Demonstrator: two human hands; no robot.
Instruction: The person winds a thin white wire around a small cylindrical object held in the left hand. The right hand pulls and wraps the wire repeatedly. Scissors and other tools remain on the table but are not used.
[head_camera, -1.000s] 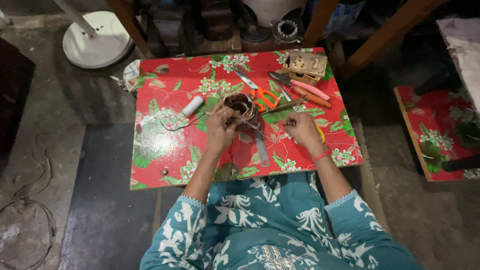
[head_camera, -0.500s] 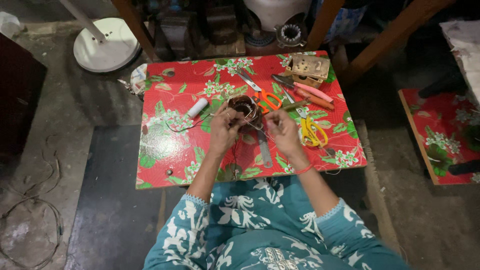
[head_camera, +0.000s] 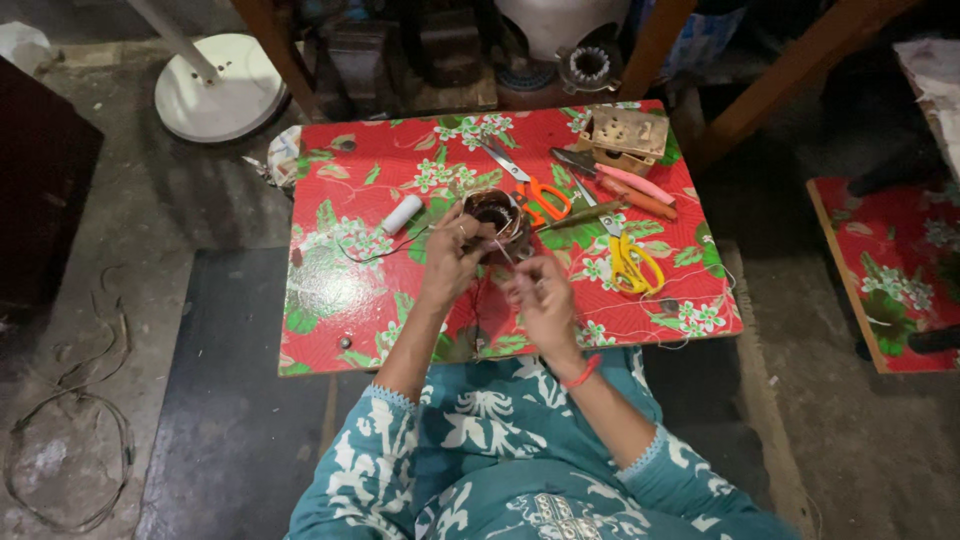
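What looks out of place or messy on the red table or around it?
Little stands out. On the red table, scissors and pliers lie scattered at mixed angles. A loose wire loop sprawls on the floor. The left hand holds a copper coil; nothing looks spilled or broken.

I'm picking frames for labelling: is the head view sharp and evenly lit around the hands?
Head view: the red floral table is brightly lit with glossy glare patches, while the floor and upper background fall dark; left hand and right hand are slightly soft, and the wound coil is dim, detail unclear.
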